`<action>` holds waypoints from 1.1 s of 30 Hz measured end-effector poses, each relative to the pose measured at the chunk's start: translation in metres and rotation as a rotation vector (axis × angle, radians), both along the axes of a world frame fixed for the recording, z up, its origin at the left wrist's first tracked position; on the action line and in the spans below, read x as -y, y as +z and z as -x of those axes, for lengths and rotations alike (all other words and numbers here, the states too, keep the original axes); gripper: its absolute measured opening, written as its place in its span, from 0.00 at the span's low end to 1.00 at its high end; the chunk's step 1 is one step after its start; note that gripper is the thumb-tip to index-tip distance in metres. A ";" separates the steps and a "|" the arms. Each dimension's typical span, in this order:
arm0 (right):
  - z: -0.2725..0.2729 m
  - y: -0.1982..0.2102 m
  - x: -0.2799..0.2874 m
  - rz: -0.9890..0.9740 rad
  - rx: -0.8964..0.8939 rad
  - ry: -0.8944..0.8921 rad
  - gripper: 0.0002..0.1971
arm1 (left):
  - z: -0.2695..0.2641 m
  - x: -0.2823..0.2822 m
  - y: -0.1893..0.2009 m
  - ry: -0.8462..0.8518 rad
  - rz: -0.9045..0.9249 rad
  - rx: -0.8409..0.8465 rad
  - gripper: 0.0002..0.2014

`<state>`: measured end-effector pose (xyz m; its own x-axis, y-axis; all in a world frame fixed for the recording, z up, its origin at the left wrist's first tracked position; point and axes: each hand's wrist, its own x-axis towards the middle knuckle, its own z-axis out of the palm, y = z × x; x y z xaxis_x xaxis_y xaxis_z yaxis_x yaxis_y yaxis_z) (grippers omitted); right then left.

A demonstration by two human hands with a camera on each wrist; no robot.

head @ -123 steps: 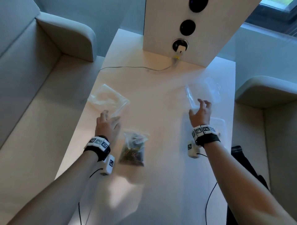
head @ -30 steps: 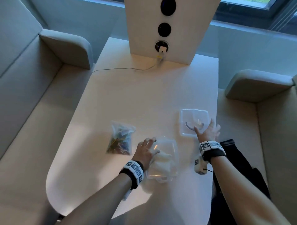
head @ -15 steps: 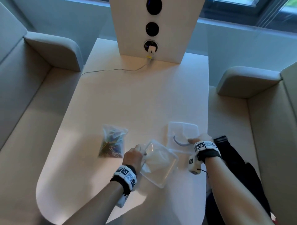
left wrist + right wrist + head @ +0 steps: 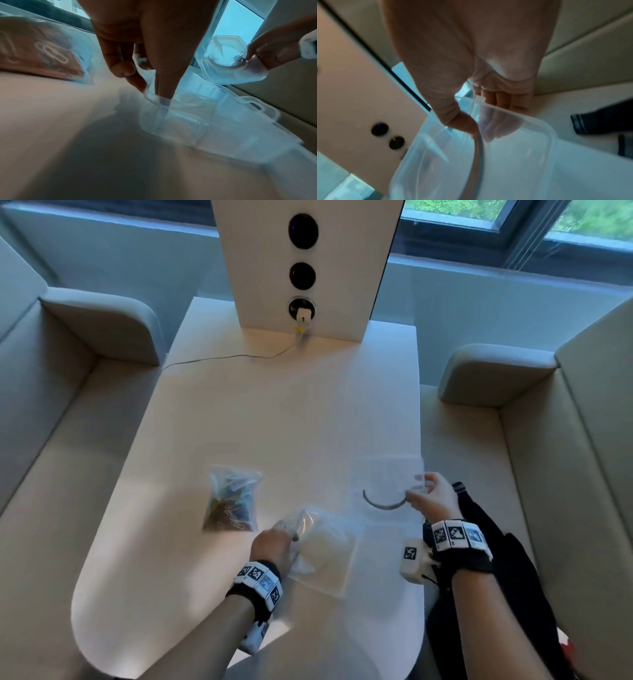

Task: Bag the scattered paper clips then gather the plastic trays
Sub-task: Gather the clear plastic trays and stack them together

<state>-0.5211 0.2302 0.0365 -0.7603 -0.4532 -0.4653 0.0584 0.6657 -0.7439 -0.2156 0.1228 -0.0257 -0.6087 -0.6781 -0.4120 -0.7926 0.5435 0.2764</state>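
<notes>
Just right of the left hand (image 4: pixel 270 544), whose fingers (image 4: pixel 161 86) pinch one tray's (image 4: pixel 325 556) rim on the bench (image 4: pixel 239 405), the right hand (image 4: pixel 433 499) grips the second tray (image 4: pixel 387 484), lifted nearby.

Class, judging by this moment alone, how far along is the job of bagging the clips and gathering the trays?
Done: the paper clips sit inside the bag on the table. In hand: the left hand pinches one clear tray; the right hand grips the other tray. Left: bringing the two trays together.
</notes>
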 end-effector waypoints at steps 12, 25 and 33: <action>-0.097 -0.038 -0.019 0.075 0.424 0.113 0.19 | -0.020 0.003 0.014 0.376 -0.046 -0.455 0.03; -0.131 -0.035 -0.019 -0.125 -0.236 0.335 0.11 | -0.010 0.002 -0.007 0.444 -0.352 -0.497 0.22; -0.121 -0.040 -0.022 0.021 0.058 0.130 0.15 | -0.010 0.013 -0.005 0.477 -0.360 -0.490 0.18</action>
